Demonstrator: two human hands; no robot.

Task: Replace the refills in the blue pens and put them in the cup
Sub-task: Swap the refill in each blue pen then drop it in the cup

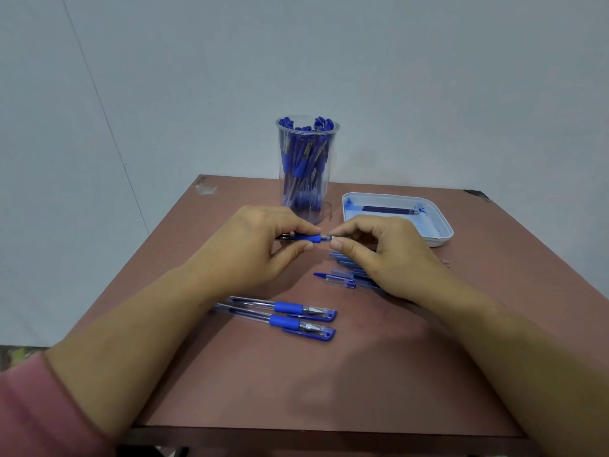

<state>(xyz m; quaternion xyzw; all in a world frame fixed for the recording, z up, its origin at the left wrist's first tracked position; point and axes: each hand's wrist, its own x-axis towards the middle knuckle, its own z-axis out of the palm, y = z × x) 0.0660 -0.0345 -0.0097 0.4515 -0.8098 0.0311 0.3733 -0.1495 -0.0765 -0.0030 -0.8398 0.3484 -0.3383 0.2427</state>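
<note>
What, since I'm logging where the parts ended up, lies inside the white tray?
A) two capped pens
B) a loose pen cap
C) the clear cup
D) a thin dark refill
D: a thin dark refill lies crosswise in the far part of the white tray, with no pen body around it.

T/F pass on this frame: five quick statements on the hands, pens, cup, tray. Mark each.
1. The left hand and right hand both hold one pen above the table. True.
2. The cup is empty. False: it is packed with blue pens.
3. A dark refill lies in the tray. True.
4. The two pens nearest the camera stand upright. False: they lie flat, side by side on the table.
5. The cup stands right of the tray. False: it stands left of it.
</note>
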